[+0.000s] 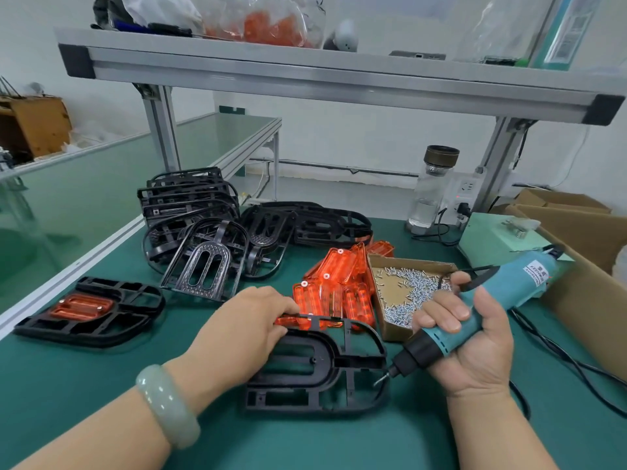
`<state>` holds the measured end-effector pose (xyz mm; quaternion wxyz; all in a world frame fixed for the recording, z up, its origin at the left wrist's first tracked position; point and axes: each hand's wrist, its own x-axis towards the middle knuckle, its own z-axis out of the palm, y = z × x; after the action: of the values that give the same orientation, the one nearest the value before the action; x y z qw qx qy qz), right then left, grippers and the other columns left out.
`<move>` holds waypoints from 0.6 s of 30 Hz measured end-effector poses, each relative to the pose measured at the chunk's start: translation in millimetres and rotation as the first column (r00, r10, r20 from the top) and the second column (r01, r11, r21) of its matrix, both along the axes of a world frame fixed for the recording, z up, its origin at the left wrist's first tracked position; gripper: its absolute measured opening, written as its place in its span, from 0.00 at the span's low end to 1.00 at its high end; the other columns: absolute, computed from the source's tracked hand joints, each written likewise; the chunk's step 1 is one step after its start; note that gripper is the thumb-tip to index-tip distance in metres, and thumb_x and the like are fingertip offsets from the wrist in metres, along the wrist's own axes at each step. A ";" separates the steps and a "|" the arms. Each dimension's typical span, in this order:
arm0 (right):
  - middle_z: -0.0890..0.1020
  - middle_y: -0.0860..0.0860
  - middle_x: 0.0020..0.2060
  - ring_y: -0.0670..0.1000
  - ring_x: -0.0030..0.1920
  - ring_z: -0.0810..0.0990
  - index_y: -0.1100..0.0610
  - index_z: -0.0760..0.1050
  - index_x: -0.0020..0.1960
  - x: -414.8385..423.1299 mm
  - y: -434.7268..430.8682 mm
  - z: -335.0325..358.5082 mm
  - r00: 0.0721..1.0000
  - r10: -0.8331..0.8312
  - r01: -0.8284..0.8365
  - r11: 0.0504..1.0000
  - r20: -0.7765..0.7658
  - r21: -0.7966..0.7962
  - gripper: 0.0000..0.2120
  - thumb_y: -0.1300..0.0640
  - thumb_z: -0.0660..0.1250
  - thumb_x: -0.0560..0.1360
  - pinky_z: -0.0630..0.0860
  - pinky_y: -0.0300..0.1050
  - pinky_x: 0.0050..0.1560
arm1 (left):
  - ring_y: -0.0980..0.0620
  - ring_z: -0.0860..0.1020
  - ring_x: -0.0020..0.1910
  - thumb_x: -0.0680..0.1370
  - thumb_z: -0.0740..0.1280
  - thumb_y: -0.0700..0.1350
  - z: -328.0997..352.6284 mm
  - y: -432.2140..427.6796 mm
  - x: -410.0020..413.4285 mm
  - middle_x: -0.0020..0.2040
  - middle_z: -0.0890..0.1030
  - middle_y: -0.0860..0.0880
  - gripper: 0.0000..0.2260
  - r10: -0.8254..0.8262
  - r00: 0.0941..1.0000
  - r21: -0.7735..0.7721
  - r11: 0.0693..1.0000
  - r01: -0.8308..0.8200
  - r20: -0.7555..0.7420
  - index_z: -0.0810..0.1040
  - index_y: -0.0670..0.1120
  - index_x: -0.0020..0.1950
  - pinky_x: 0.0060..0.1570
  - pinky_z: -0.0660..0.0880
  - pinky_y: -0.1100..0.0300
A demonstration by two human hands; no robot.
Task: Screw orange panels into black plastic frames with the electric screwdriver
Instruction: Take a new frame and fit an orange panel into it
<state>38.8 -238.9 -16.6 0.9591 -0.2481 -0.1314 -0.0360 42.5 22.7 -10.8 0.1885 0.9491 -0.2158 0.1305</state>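
A black frame point(315, 368) lies flat on the green mat point(390, 442), close in front of the person; at its far edge the left hand point(244, 330) curls its fingers around an orange panel point(305, 321); the right hand point(464, 337) grips the electric screwdriver point(481, 310) in a closed fist, bit tip just beside the frame's right side; beyond lie a heap of orange panels point(336, 279), a cardboard box of screws point(407, 293), a pile of black frames point(203, 225); at far left, a finished frame point(91, 320).
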 end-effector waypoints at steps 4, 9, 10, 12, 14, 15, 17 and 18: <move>0.70 0.44 0.25 0.41 0.23 0.69 0.52 0.76 0.45 -0.9 -0.9 1.3 1.000 0.021 -0.022 0.998 0.018 0.055 0.23 0.53 0.83 0.55 0.73 0.36 0.30 | 0.58 0.70 0.58 0.77 0.64 0.47 -7.9 -4.9 -8.6 0.56 0.75 0.59 0.14 -0.022 0.998 -0.001 1.000 0.022 -0.065 0.74 0.58 0.61 0.60 0.65 0.63; 0.70 0.44 0.25 0.41 0.23 0.70 0.52 0.76 0.44 -0.8 -0.8 1.6 1.000 0.000 0.000 0.998 0.009 0.066 0.23 0.53 0.83 0.55 0.73 0.36 0.30 | 0.59 0.70 0.61 0.78 0.63 0.48 -17.6 -11.9 -13.3 0.60 0.75 0.59 0.16 -0.043 0.994 0.021 0.999 0.045 -0.103 0.73 0.58 0.65 0.62 0.64 0.66; 0.70 0.43 0.25 0.41 0.23 0.70 0.52 0.76 0.44 -0.6 -0.7 1.3 1.000 -0.007 0.007 0.998 0.005 0.067 0.23 0.53 0.83 0.55 0.73 0.36 0.30 | 0.59 0.70 0.61 0.78 0.63 0.48 -19.1 -12.5 -13.7 0.61 0.75 0.59 0.16 -0.045 0.993 0.024 0.999 0.048 -0.112 0.73 0.57 0.66 0.62 0.64 0.66; 0.70 0.43 0.24 0.41 0.23 0.70 0.52 0.77 0.44 -0.6 -0.4 1.0 1.000 -0.015 0.016 0.998 -0.006 0.067 0.23 0.53 0.84 0.54 0.73 0.36 0.31 | 0.59 0.70 0.63 0.79 0.62 0.48 -21.6 -13.3 -14.3 0.62 0.75 0.59 0.17 -0.049 0.990 0.038 0.998 0.055 -0.134 0.72 0.57 0.67 0.63 0.65 0.65; 0.70 0.43 0.24 0.41 0.22 0.70 0.52 0.77 0.43 -0.4 0.2 0.7 1.000 -0.015 0.017 0.998 -0.017 0.067 0.23 0.53 0.84 0.53 0.73 0.35 0.31 | 0.58 0.70 0.63 0.79 0.62 0.47 -22.5 -13.2 -14.2 0.63 0.75 0.58 0.17 -0.060 0.987 0.044 0.997 0.067 -0.148 0.72 0.56 0.67 0.64 0.65 0.64; 0.70 0.44 0.24 0.41 0.22 0.69 0.52 0.77 0.43 -0.5 0.7 1.2 1.000 -0.018 0.020 0.998 -0.026 0.063 0.24 0.53 0.84 0.53 0.73 0.36 0.31 | 0.59 0.70 0.63 0.79 0.62 0.47 -22.7 -12.8 -14.0 0.63 0.74 0.58 0.17 -0.065 0.986 0.036 0.997 0.071 -0.152 0.72 0.56 0.68 0.64 0.65 0.65; 0.70 0.44 0.24 0.41 0.22 0.69 0.52 0.77 0.43 -0.1 1.3 1.4 0.999 -0.021 0.023 0.998 -0.032 0.056 0.24 0.53 0.84 0.52 0.74 0.36 0.30 | 0.59 0.70 0.64 0.79 0.62 0.46 -22.9 -12.3 -13.5 0.64 0.74 0.58 0.17 -0.070 0.985 0.024 0.997 0.075 -0.157 0.71 0.56 0.68 0.64 0.64 0.66; 0.70 0.44 0.24 0.42 0.22 0.69 0.52 0.77 0.43 0.2 1.3 1.4 0.999 -0.024 0.026 0.998 -0.032 0.056 0.24 0.53 0.84 0.52 0.73 0.36 0.30 | 0.60 0.70 0.64 0.79 0.62 0.46 -22.9 -12.2 -13.4 0.64 0.74 0.59 0.17 -0.071 0.985 0.024 0.997 0.076 -0.160 0.71 0.56 0.68 0.64 0.64 0.66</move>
<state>38.9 -237.5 -15.3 0.9672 -0.2231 -0.1120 -0.0476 29.1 10.5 -33.8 0.1957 0.9506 -0.2369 0.0440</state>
